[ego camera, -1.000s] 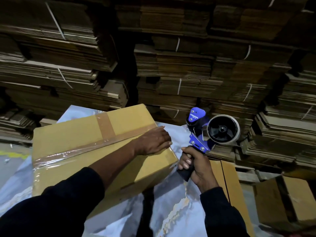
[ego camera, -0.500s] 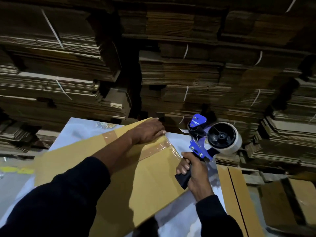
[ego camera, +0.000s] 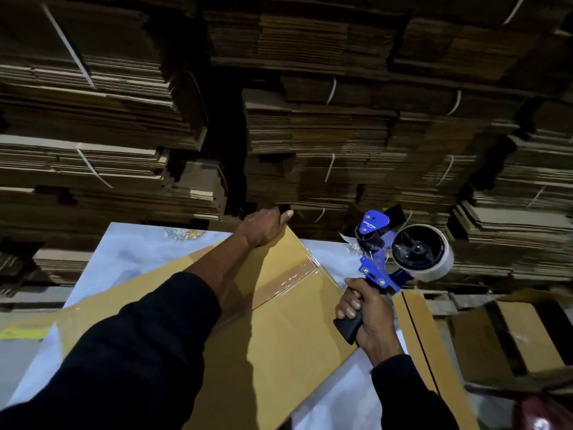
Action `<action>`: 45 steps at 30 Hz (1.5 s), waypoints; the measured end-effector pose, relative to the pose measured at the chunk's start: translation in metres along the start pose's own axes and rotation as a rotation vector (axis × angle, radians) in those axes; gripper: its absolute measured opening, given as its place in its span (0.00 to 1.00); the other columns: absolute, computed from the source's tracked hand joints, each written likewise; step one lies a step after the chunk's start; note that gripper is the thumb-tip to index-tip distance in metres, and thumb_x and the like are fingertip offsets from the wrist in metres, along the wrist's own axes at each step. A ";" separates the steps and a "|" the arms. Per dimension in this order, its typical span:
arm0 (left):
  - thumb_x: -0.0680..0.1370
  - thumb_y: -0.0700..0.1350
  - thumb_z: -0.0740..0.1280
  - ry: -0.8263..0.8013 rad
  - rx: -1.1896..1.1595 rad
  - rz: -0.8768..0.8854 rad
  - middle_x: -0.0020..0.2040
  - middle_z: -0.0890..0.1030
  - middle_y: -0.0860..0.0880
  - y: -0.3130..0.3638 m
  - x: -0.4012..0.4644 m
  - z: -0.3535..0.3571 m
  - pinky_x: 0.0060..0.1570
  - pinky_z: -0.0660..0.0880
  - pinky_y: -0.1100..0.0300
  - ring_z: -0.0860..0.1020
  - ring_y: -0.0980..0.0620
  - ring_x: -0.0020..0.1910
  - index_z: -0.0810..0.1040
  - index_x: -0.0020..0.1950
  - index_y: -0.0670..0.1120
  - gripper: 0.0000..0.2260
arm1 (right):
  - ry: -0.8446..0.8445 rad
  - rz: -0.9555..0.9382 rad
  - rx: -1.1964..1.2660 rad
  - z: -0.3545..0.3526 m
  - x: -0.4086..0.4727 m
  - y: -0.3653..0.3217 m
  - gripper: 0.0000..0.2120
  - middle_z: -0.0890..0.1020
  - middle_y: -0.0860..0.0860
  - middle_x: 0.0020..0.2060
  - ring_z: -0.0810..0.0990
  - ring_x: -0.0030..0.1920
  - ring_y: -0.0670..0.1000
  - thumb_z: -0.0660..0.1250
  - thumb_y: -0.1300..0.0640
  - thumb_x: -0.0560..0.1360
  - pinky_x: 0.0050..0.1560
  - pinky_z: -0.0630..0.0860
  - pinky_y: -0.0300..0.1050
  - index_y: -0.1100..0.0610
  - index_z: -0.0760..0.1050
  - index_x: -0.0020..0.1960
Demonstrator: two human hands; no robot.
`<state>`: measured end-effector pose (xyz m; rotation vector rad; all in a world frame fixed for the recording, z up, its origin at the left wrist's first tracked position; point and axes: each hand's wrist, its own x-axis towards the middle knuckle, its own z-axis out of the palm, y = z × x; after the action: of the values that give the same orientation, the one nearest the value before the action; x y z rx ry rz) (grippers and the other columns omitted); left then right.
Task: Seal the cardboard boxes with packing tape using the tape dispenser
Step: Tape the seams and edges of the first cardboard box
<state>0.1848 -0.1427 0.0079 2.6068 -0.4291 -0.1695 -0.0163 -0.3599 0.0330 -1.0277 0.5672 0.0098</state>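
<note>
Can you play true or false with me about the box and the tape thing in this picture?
1. The right hand holds the blue tape dispenser. True.
2. The left hand grips the far corner of the cardboard box. True.
3. The dispenser is pressed on the box. False: it is held up beside the box, apart from it.
4. The box has no tape. False: a tape strip crosses it.
5. Flat cardboard stacks fill the background. True.

Strapped stacks of flattened cardboard (ego camera: 310, 125), marbled pale table (ego camera: 130, 252), yellow floor marking (ego camera: 21, 333)
</note>
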 end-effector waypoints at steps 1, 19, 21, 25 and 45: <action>0.86 0.65 0.47 0.020 0.053 0.004 0.59 0.82 0.37 0.000 -0.004 0.002 0.49 0.73 0.46 0.80 0.35 0.57 0.74 0.64 0.44 0.28 | 0.000 -0.008 -0.001 0.000 -0.001 0.000 0.22 0.61 0.52 0.23 0.60 0.20 0.51 0.66 0.65 0.77 0.27 0.63 0.45 0.55 0.63 0.28; 0.81 0.67 0.34 0.075 0.441 -0.165 0.85 0.50 0.39 -0.015 -0.146 0.007 0.79 0.41 0.36 0.46 0.41 0.84 0.48 0.84 0.41 0.41 | -0.127 0.017 -0.044 -0.005 -0.003 -0.002 0.21 0.62 0.51 0.22 0.61 0.21 0.51 0.68 0.64 0.76 0.28 0.65 0.45 0.55 0.66 0.27; 0.77 0.70 0.27 -0.007 0.459 -0.081 0.84 0.39 0.40 0.014 -0.160 0.020 0.78 0.34 0.36 0.35 0.42 0.83 0.40 0.84 0.41 0.45 | -0.140 0.023 -0.035 -0.007 -0.002 -0.002 0.22 0.62 0.51 0.22 0.61 0.21 0.51 0.67 0.64 0.76 0.28 0.65 0.45 0.55 0.65 0.27; 0.76 0.75 0.30 -0.111 0.367 0.155 0.83 0.34 0.40 0.084 -0.214 0.058 0.79 0.35 0.38 0.31 0.44 0.82 0.36 0.83 0.42 0.47 | -0.189 0.064 -0.002 -0.010 0.001 -0.005 0.22 0.61 0.51 0.22 0.61 0.20 0.51 0.66 0.64 0.77 0.27 0.65 0.44 0.55 0.64 0.27; 0.83 0.65 0.53 -0.024 0.479 0.045 0.84 0.37 0.43 0.126 -0.217 0.092 0.80 0.38 0.39 0.36 0.42 0.83 0.39 0.85 0.44 0.40 | -0.380 0.194 -0.145 -0.032 -0.004 -0.031 0.19 0.63 0.51 0.22 0.61 0.20 0.52 0.70 0.62 0.76 0.27 0.64 0.46 0.55 0.65 0.31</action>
<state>-0.0716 -0.2167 -0.0024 3.0612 -0.5979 -0.0906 -0.0253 -0.4016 0.0471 -1.0746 0.3189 0.4146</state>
